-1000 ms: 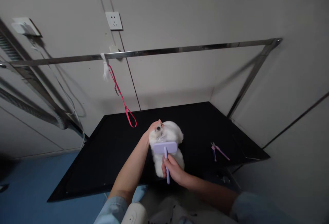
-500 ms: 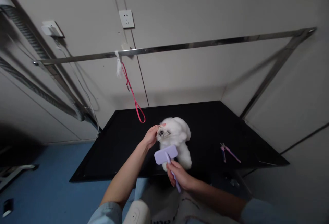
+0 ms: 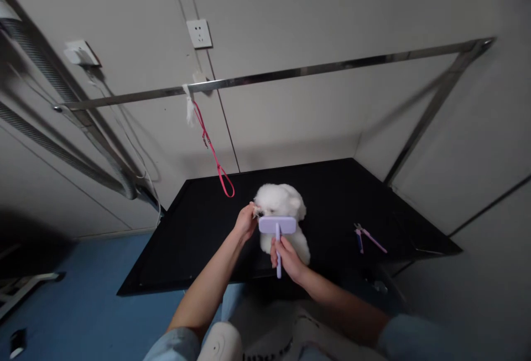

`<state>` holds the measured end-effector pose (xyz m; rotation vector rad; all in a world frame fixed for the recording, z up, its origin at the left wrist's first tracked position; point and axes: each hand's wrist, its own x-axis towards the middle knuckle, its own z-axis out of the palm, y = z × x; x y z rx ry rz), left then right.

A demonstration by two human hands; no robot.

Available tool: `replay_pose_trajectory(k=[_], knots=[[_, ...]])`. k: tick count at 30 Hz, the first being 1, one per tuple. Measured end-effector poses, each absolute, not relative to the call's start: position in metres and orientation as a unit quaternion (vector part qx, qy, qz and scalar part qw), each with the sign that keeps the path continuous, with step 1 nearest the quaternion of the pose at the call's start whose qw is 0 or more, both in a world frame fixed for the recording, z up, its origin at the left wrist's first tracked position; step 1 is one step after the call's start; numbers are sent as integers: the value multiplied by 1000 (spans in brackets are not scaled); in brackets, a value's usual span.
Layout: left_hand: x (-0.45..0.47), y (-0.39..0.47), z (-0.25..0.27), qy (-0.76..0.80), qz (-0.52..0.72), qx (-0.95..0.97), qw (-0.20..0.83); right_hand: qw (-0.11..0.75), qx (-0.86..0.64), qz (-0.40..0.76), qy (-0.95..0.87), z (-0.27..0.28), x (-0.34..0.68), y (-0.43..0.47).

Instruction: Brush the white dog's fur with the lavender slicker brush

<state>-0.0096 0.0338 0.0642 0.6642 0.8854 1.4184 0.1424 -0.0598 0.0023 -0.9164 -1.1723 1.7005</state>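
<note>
A small white fluffy dog (image 3: pixel 277 198) is on the black table (image 3: pixel 199 239) near its front edge, facing me. My left hand (image 3: pixel 246 221) is closed at the side of its muzzle, its fingertips in the face fur. My right hand (image 3: pixel 289 260) grips the handle of a lilac slicker brush (image 3: pixel 277 225). The wide head of the brush is held up in front of the dog's lower face and chest, hiding part of them. Whether its pins touch the fur I cannot tell.
Pink-and-purple nail clippers (image 3: pixel 369 237) lie spread on the table's right side. A metal bar (image 3: pixel 290 72) spans above, with a red leash loop (image 3: pixel 215 156) hanging from it. A grey ribbed hose (image 3: pixel 50 71) runs along the left. Wall sockets (image 3: pixel 199 33) are behind.
The brush has risen from the dog's chest to its lower face, and its head has turned level. My left hand stays at the muzzle. The view has shifted slightly.
</note>
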Motion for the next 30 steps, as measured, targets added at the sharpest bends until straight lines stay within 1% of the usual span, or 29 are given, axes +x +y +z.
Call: replay_pose_trajectory(k=[1,4,5,7,11,13,15,19,21,23,25,28,30], knots=[[-10,35,62,382,626,289,616,416,-386,680,-465,1,143,-58],[-12,37,56,386,638,272,607,334,-428,701,-463,-13,147,-64],[-12,37,55,394,638,259,609,319,-434,700,-469,-19,150,-68],[-10,37,54,408,639,230,610,329,-443,676,-488,-27,158,-77],[-2,39,56,431,660,151,596,410,-484,587,-503,-24,177,-81],[2,41,58,440,664,115,593,438,-501,563,-490,-20,187,-80],[4,43,61,444,664,98,594,437,-501,564,-490,-15,193,-78],[3,46,63,445,656,102,601,389,-461,565,-563,4,193,-53],[1,48,64,442,647,103,613,384,-451,501,-631,18,194,-29],[-1,50,64,435,642,102,623,383,-464,396,-694,30,201,-8],[-3,52,64,432,643,105,624,355,-501,311,-725,36,214,3],[-4,54,62,434,638,134,621,266,-572,264,-729,40,234,-2],[-6,56,59,432,629,174,622,248,-580,237,-739,47,238,-8]])
